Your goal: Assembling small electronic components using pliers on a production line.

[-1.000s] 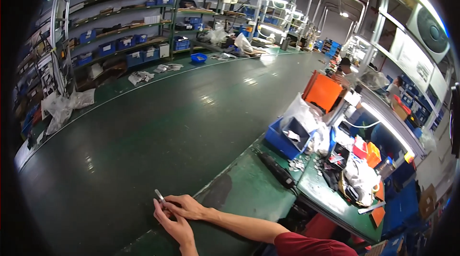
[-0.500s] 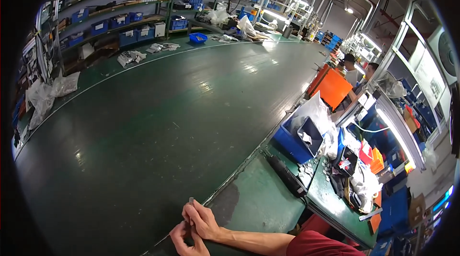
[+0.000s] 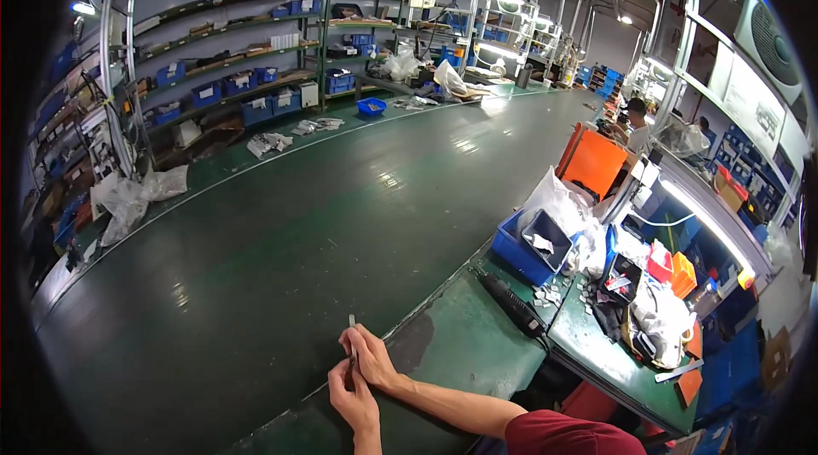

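Observation:
My two hands are close together over the near edge of the long green worktop (image 3: 256,259). A small, flat, pale grey strip (image 3: 352,320) sticks up past the fingertips of my right hand (image 3: 372,357), which is closed around it. Just below, my left hand (image 3: 352,400) has its thumb and fingers pinched at the lower end of the same piece. Fingers cover most of the strip, so its full shape and exact kind do not show.
A black corded hand tool (image 3: 511,303) lies on the side bench to the right, near scattered small grey pieces (image 3: 552,293). Behind it stand a blue bin (image 3: 521,261) with plastic bags and an orange panel (image 3: 594,160). A person (image 3: 636,127) sits farther off; shelves with blue bins line the far side.
The view has shifted, so the hands appear higher and slightly to the right. More of the left hand and its forearm shows, and more of the grey strip protrudes above the fingers.

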### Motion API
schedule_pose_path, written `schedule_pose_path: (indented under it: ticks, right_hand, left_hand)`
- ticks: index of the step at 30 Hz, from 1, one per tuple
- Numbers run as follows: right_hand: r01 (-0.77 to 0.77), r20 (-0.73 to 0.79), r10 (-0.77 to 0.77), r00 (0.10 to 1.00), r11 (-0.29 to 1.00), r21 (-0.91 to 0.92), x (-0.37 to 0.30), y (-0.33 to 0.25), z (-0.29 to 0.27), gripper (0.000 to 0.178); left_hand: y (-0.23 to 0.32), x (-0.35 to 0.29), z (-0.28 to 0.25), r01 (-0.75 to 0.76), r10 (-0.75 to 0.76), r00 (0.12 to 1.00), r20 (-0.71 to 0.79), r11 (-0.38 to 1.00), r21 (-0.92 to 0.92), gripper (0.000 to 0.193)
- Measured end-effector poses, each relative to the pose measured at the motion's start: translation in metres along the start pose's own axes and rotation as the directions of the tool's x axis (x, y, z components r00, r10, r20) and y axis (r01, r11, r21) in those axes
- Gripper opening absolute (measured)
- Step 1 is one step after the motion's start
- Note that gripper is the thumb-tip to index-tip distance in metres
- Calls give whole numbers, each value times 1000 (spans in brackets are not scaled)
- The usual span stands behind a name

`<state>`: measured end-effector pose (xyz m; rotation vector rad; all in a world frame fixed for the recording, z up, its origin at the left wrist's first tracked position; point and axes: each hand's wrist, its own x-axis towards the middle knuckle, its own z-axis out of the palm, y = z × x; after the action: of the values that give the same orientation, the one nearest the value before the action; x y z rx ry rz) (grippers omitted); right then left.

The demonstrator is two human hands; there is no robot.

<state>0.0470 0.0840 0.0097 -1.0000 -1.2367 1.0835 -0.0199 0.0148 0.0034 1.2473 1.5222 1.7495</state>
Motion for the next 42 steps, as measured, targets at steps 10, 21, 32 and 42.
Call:
schedule_pose_path:
  ticks: [10, 21, 32, 42]
  right_hand:
    - [88, -105, -111, 988, 975, -202, -16, -32, -55, 27]
    - [155, -267, -411, 872, 748, -646, -65, -41, -156, 10]
    - [104, -269, -378, 886, 727, -679, -61, -31, -151, 14]
    - [111, -247, -348, 904, 751, -650, -65, -30, -153, 12]
  left_hand:
    - [13, 4, -1, 51, -39, 991, 130, 994, -95, 19]
    - [3, 4, 0, 164, -125, 966, 224, 972, -166, 21]
    - [7, 6, -4, 159, -129, 967, 222, 980, -123, 22]
    - [3, 2, -8, 161, -128, 963, 238, 979, -125, 20]
